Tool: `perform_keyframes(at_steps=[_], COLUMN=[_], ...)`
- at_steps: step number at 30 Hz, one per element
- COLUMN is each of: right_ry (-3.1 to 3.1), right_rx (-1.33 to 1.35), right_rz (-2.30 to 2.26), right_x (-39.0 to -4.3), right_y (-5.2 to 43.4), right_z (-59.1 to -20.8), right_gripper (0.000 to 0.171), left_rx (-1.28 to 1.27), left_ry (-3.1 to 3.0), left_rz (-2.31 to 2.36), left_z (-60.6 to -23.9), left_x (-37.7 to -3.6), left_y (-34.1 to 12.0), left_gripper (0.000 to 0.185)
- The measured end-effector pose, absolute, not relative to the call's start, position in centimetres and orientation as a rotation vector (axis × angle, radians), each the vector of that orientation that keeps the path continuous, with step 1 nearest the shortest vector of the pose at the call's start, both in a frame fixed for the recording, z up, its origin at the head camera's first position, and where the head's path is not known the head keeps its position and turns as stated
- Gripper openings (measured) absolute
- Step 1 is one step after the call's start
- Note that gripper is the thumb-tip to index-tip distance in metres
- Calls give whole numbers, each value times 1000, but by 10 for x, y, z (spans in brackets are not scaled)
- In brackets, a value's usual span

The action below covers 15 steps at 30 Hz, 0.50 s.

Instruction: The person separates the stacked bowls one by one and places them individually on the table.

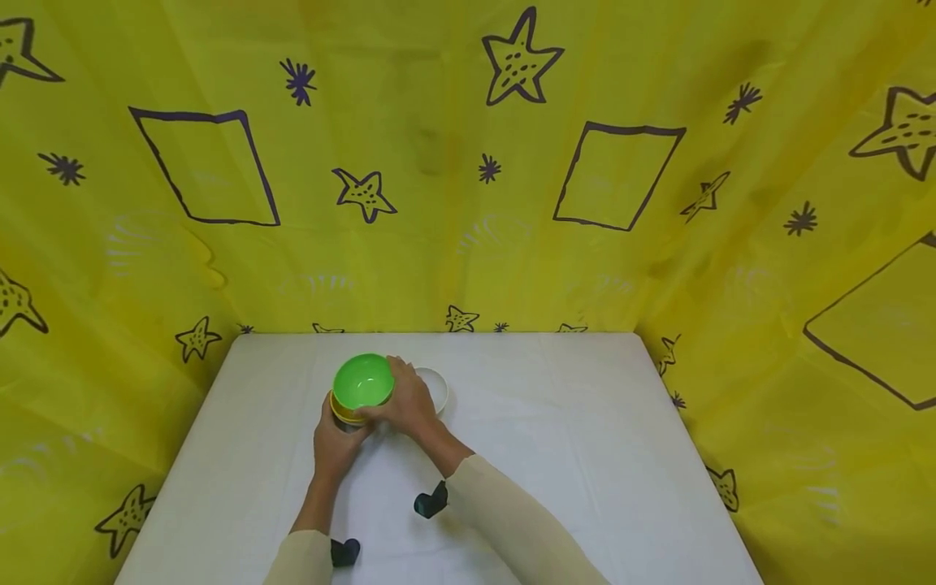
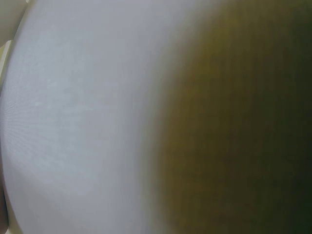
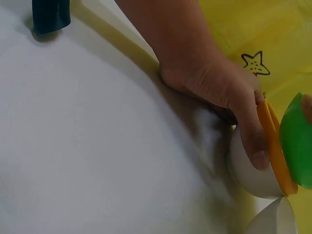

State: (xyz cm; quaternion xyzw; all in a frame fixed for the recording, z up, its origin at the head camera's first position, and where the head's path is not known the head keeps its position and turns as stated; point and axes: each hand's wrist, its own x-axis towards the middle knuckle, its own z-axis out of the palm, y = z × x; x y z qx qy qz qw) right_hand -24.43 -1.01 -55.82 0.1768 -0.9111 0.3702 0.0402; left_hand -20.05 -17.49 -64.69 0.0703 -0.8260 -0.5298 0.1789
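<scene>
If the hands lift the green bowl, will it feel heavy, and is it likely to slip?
The green bowl looks like thin, glossy plastic, so probably light and stiff. It sits nested in an orange bowl, so it may stick slightly. The smooth rim could be slippery.

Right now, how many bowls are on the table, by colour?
Green bowl: 1
Orange bowl: 1
White bowl: 2, one at the bottom of the held stack
Total: 4

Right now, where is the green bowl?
In the head view, the green bowl sits on stacked bowls, left of centre on the white table, between both hands, beside a white bowl.
</scene>
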Motion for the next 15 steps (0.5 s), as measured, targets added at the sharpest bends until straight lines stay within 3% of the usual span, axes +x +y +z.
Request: perform_keyframes(at_steps=[15], right_ry=[-2746], right_rx=[400], right_rz=[1170], right_x=[-244], right_y=[5], right_z=[-553], right_gripper=[107], left_rx=[201], left_ry=[-2356], left_rz=[-1516], left_z=[-648], left_x=[-201], left_y=[-177], left_gripper=[98])
